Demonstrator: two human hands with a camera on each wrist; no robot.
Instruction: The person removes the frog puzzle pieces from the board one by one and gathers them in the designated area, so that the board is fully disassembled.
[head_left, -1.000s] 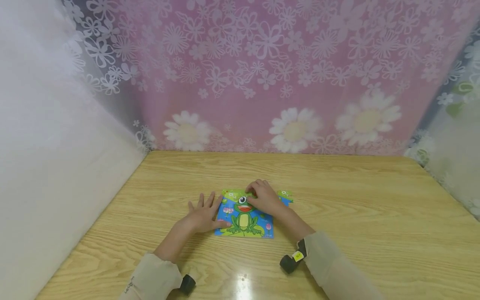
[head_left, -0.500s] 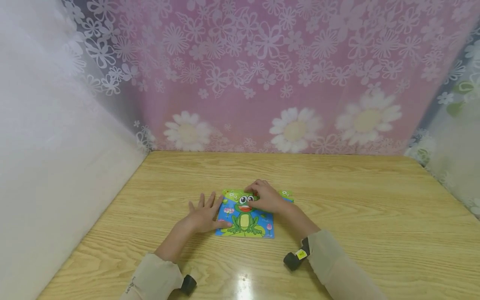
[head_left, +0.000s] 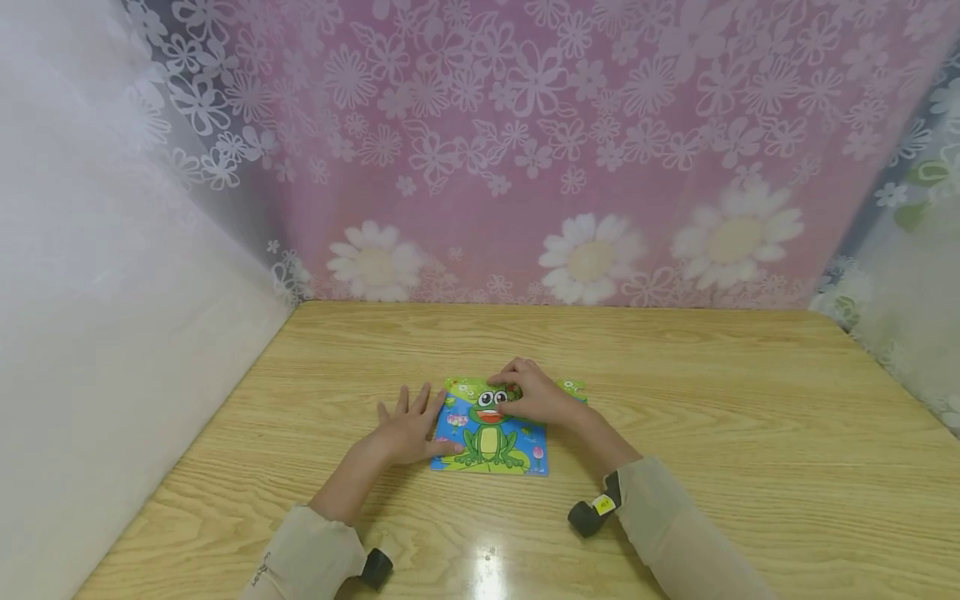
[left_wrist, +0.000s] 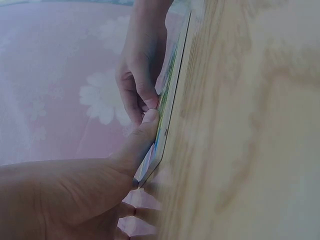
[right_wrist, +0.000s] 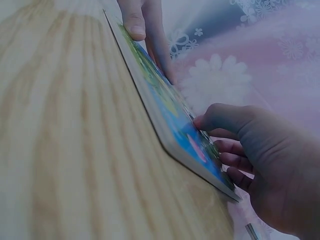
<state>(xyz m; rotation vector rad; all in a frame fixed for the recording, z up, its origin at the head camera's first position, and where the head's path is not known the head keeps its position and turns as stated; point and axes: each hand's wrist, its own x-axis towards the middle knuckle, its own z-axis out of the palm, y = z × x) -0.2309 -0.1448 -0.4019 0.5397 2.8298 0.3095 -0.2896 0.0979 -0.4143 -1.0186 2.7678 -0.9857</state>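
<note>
A flat frog jigsaw puzzle (head_left: pixel 489 442) in blue and green lies on the table. My left hand (head_left: pixel 405 437) rests at its left side, fingers spread on the wood and thumb over the frame's lower left. Over the puzzle's upper right, my right hand (head_left: pixel 536 396) has curled fingers round a puzzle piece (head_left: pixel 513 391) beside the frog's eye; most of that piece is hidden. The right thumb (right_wrist: pixel 204 121) touches the picture surface in the right wrist view. Both frog eyes show. Another piece (head_left: pixel 573 387), green with a white flower, lies behind the right wrist.
The wood-grain table (head_left: pixel 712 433) stretches out around the puzzle. A pink flowered curtain (head_left: pixel 480 208) hangs along its back edge, and a white sheet (head_left: pixel 135 292) borders the left side. Each sleeve carries a small black camera (head_left: pixel 587 518).
The frog's right-hand eye, earlier covered or out of place, now shows beside the other one. My right hand has shifted slightly right; the left hand stays put.
</note>
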